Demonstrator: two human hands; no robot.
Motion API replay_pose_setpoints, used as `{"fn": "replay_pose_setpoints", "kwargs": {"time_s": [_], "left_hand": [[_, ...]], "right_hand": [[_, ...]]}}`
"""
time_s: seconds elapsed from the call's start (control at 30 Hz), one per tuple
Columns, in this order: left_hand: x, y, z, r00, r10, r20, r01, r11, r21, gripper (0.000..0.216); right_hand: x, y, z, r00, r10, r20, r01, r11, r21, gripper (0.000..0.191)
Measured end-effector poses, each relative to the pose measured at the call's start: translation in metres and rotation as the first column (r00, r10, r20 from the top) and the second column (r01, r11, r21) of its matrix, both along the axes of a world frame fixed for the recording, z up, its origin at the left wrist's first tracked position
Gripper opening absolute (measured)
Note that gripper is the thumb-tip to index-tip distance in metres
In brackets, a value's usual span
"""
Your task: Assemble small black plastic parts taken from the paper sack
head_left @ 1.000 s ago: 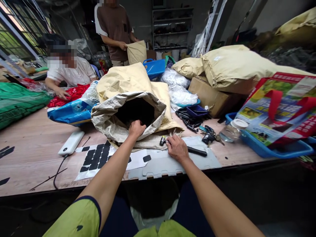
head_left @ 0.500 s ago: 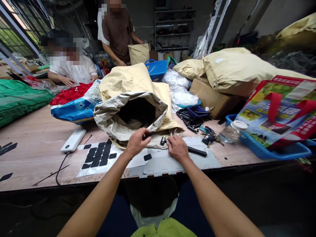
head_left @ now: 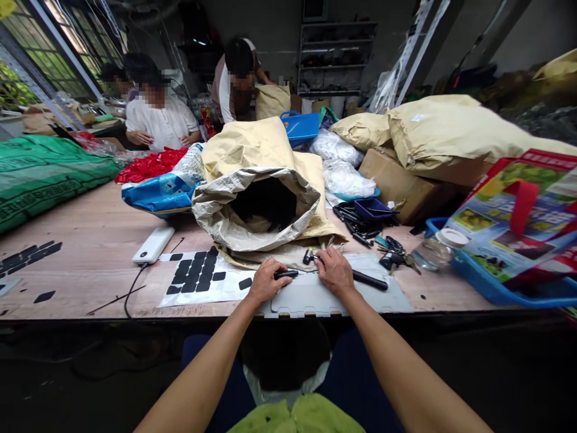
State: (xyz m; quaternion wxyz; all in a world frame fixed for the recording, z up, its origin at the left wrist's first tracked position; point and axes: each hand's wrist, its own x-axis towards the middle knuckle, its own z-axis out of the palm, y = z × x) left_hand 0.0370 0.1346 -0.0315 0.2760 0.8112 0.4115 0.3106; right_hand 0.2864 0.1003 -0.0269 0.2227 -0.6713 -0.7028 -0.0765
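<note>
One hammer (head_left: 370, 280), wooden table (head_left: 81, 246) (cluttered workshop)

free: bare table (head_left: 90, 231) left | blocked: open sack (head_left: 252, 150) ahead

A big open paper sack (head_left: 225, 204) lies in the middle of the wooden table (head_left: 90, 240). Near left are a white power bank (head_left: 153, 244) and a sheet of black pads (head_left: 196, 276); far left, a green bag (head_left: 40, 174). Two people (head_left: 160, 120) work at the far side by red pieces (head_left: 146, 165). To the right are a cardboard box (head_left: 401, 186), tan sacks (head_left: 451, 132), a jar (head_left: 435, 251), keys (head_left: 392, 255) and a colourful shopping bag (head_left: 518, 210).
</note>
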Motion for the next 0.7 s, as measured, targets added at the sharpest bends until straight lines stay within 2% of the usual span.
{"fn": "replay_pose_setpoints", "kwargs": {"time_s": [0.17,0.27,0.4,0.57,0.7], "left_hand": [[0.001,0.001,-0.001,1.000,-0.002,0.003,0.002,1.000,-0.010,0.016],[0.001,0.001,0.000,1.000,0.008,0.005,-0.008,1.000,-0.004,0.020],[0.001,0.000,0.002,0.999,0.026,0.024,-0.026,1.000,-0.010,0.014],[0.001,0.000,0.002,0.999,0.030,0.038,-0.029,1.000,-0.009,0.011],[0.001,0.001,0.000,0.998,0.022,0.056,-0.022,1.000,-0.003,0.010]], "right_hand": [[-0.005,-0.005,0.011,0.998,0.054,-0.044,-0.052,0.997,0.056,0.021],[-0.023,-0.015,0.022,0.984,0.074,-0.159,-0.054,0.991,0.125,0.024],[-0.046,-0.029,0.028,0.941,0.184,-0.282,-0.148,0.978,0.144,0.026],[-0.057,-0.037,0.029,0.932,0.193,-0.307,-0.171,0.981,0.096,0.026],[-0.066,-0.040,0.033,0.925,0.204,-0.321,-0.160,0.974,0.157,0.028]]}}
